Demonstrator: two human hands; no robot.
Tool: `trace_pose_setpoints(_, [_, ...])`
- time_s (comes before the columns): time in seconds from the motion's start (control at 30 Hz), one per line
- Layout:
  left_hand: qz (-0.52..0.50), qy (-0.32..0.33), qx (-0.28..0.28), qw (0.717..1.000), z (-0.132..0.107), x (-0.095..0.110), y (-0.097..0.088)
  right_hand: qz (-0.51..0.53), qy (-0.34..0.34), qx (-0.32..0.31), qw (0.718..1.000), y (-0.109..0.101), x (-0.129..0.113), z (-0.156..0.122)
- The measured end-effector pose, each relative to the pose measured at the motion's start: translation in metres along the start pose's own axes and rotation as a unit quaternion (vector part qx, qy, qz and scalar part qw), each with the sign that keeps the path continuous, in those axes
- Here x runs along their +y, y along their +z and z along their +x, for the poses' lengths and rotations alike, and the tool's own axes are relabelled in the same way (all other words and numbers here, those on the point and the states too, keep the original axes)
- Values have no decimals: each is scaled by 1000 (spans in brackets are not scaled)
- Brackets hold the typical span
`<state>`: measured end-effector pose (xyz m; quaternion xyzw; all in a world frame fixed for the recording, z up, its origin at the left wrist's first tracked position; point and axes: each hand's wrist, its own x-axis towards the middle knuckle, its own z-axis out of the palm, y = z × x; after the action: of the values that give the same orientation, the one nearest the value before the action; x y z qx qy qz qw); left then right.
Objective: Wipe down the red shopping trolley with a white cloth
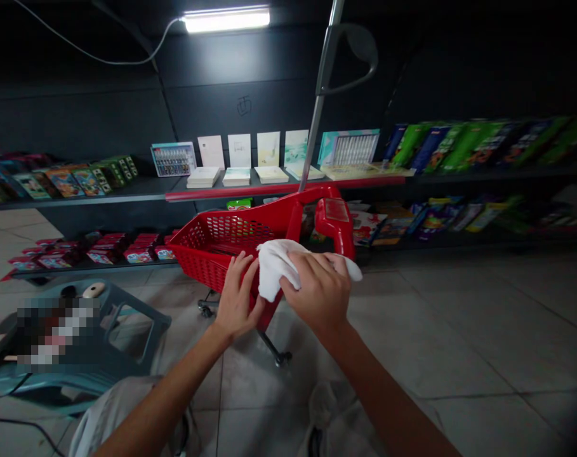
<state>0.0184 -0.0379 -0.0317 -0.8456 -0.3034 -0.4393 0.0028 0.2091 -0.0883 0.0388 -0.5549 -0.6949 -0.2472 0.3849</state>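
Note:
A red plastic shopping basket (221,244) on small wheels stands on the tiled floor in front of me, with a grey pull handle (338,63) rising from it. My left hand (235,298) grips the basket's near rim, fingers curled over the edge. My right hand (319,292) is closed on a white cloth (273,266) and presses it against the basket's near corner, just right of my left hand.
Dark shelves (288,184) with cards, paint sets and coloured boxes line the back wall. A blue-grey plastic stool (121,336) with small items on it sits at the left. Tiled floor (459,343) extends to the right. My knees show at the bottom.

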Motion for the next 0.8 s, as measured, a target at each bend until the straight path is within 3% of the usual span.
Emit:
trace_pose_setpoints(0.17, [-52,38,9,998,-3,-1,1,45,-6,-47,998,-12,-24,-1])
trace_pose_setpoints(0.4, [-96,-28,62,993,-9,-19,3,73,-43,-132,988,-38,-44,12])
trace_pose_setpoints(0.6, [-107,-122,89,983,-2,-21,-11,86,-19,-259,962,-49,-23,56])
trace_pose_setpoints(0.8, [-93,-169,141,971,2,-13,-21,73,-100,-341,932,-25,16,111])
